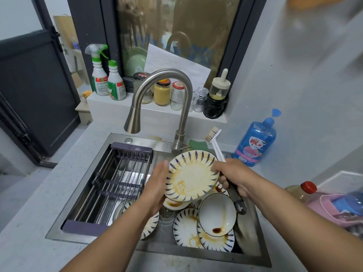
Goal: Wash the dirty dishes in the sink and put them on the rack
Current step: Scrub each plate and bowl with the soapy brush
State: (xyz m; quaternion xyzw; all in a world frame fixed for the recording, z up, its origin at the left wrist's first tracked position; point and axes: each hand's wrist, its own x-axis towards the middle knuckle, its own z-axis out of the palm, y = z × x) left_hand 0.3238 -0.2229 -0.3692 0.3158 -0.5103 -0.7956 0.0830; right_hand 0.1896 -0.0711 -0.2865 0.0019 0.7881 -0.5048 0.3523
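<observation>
Tilting up toward the camera, the dirty plate (191,174) is held above the sink (196,253), its white face smeared with yellow-brown sauce and ringed with dark blue strokes. The left hand (157,185) supports it from the left, fingers straight and laid along the rim, palm against the back; the thumb is hidden. The right hand (235,173) is curled round the dark handle of a dish brush (217,150), and its fingertips touch the plate's right rim. The brush's white neck and tan bristles stick up behind the plate, clear of its face.

Below the plate, more soiled dishes lie in the basin: a white bowl (216,213) with a dark brown puddle leans on a stack of matching striped plates (184,230), and other plates lie partly under the left forearm. The round drain strainer (166,213) shows between them.

A purple-framed rack (117,185) with metal rods spans the sink's left half, holding nothing. The steel gooseneck faucet (163,79) arches over the back edge, no water visible from its spout, with a green sponge (197,145) just beside its base. To the right on the grey counter (29,222) stands a blue detergent bottle (255,142). On the ledge behind are two green-capped cleaner bottles (109,81) and several jars (162,93).
</observation>
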